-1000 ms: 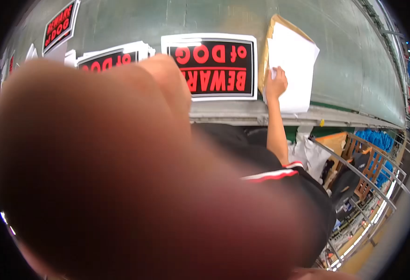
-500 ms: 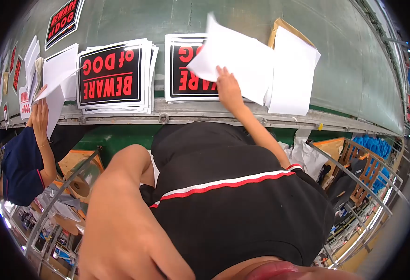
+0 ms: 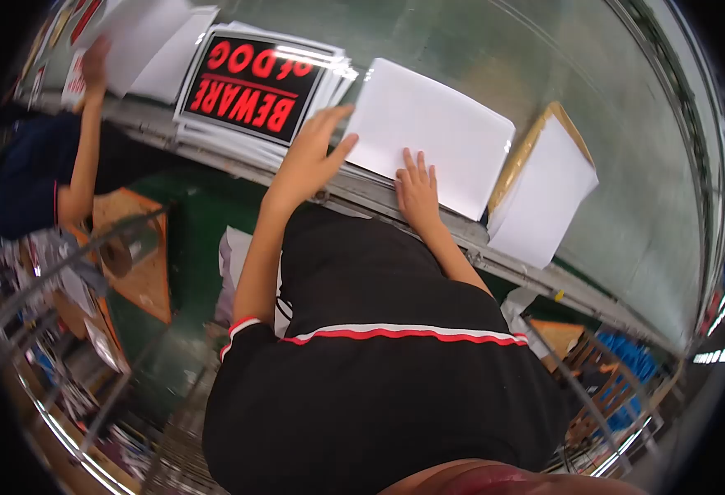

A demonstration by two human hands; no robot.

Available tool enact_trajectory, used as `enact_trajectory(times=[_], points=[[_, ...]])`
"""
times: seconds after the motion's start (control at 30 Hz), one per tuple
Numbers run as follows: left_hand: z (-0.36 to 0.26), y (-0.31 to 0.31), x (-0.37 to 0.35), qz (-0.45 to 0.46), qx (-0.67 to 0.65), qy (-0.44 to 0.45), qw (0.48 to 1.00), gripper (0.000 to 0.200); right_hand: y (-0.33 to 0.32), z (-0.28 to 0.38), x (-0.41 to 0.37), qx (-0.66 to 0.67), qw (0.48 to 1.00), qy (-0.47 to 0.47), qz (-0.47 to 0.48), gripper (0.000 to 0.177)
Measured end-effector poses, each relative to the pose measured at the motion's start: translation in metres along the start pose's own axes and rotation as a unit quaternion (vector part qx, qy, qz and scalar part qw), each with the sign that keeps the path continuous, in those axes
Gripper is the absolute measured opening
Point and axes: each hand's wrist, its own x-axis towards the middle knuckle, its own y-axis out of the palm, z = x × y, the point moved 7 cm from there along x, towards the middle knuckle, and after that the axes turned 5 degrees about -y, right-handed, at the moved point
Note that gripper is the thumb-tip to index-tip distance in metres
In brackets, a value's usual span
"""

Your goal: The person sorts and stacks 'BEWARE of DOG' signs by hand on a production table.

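My right hand (image 3: 417,191) lies flat on a white sheet (image 3: 441,132), fingers spread, near the sheet's front edge. This sheet covers the place where a sign stack showed earlier. My left hand (image 3: 313,157) is open, thumb apart from the fingers. It hovers between the sheet's left edge and a stack of black signs (image 3: 251,87) with red "BEWARE of DOG" lettering, upside down from here. The left fingertips are blurred and overlap the sheet's corner. To the right rests a pile of white sheets (image 3: 544,190) with brown wrapping paper (image 3: 523,161) along its edge.
A co-worker's hand (image 3: 94,66) at the left handles blurred white paper (image 3: 135,37). A metal rail (image 3: 362,186) runs along the front of the green table (image 3: 635,239). Below stand metal railings (image 3: 90,239) and an orange-edged board (image 3: 144,272).
The white sheet, lifted and tilted in my right hand before, now lies flat over the sign stack. My left hand has gone from close to the camera out to the table. The view has rotated.
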Motion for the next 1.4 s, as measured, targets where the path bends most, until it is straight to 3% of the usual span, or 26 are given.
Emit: enact_trajectory(times=[0.07,0.17,0.23,0.33,0.43,0.47,0.6,0.67,0.73,0.8,0.87,0.9,0.93,0.97,1.03,1.13,1.17,1.27,1.4], points=[[0.082,0.011,-0.008,-0.112,0.199,-0.063,0.972,0.069,-0.005,0.004,0.003,0.002,1.000,-0.008,0.001,0.026],[0.165,0.030,-0.026,-0.107,0.271,-0.152,0.944,0.090,-0.015,0.014,0.003,0.033,0.999,-0.021,-0.010,0.032],[0.160,0.031,-0.037,-0.120,0.326,-0.108,0.932,0.098,-0.023,0.022,0.009,0.083,0.995,-0.033,-0.031,0.028],[0.153,0.032,-0.038,-0.129,0.357,-0.105,0.919,0.093,-0.030,0.033,0.026,0.209,0.976,-0.025,-0.060,0.022],[0.150,0.047,-0.038,-0.142,0.401,-0.089,0.901,0.079,-0.005,0.033,0.042,0.441,0.892,0.098,-0.010,0.018],[0.147,0.052,-0.041,-0.155,0.404,-0.074,0.898,0.079,0.003,0.035,0.049,0.461,0.882,0.098,0.007,0.026],[0.103,0.069,-0.046,-0.048,0.316,-0.117,0.940,0.079,0.026,0.056,0.067,0.676,0.696,0.240,0.043,0.045],[0.073,0.084,-0.050,-0.016,0.313,-0.099,0.944,0.076,0.033,0.046,0.068,0.635,0.708,0.305,0.054,0.045],[0.052,0.104,-0.053,0.031,0.324,-0.069,0.943,0.069,0.040,0.036,0.075,0.649,0.728,0.221,-0.014,0.045],[0.041,0.119,-0.054,0.058,0.353,-0.037,0.933,0.060,0.029,0.021,0.071,0.600,0.774,0.200,-0.041,0.045],[0.009,0.092,-0.052,0.127,0.243,0.000,0.962,0.060,0.045,-0.022,0.060,0.542,0.814,0.190,-0.083,0.048],[-0.004,0.082,-0.053,0.163,0.187,0.018,0.969,0.060,0.024,-0.024,0.053,0.562,0.792,0.218,-0.094,0.051],[-0.005,0.073,-0.048,0.109,0.165,0.020,0.980,0.062,0.015,-0.038,0.045,0.578,0.782,0.209,-0.104,0.052],[-0.009,0.060,-0.046,-0.009,0.149,0.068,0.986,0.055,0.003,-0.057,0.037,0.593,0.772,0.199,-0.115,0.053],[-0.004,0.038,-0.036,-0.120,0.157,0.111,0.974,0.047,-0.025,-0.090,0.015,0.590,0.769,0.208,-0.132,0.056],[0.022,0.022,-0.018,-0.120,-0.007,-0.010,0.993,0.043,-0.034,-0.157,-0.035,0.608,0.730,0.273,-0.155,0.064],[0.038,0.026,-0.012,-0.125,-0.007,-0.033,0.992,0.042,-0.030,-0.183,-0.057,0.588,0.727,0.309,-0.173,0.064],[0.091,0.049,0.009,-0.121,-0.062,-0.047,0.990,0.045,-0.051,-0.187,-0.080,0.603,0.727,0.282,-0.167,0.067],[0.115,0.079,0.023,-0.106,-0.060,-0.057,0.991,0.052,-0.056,-0.192,-0.101,0.603,0.718,0.306,-0.168,0.065]])
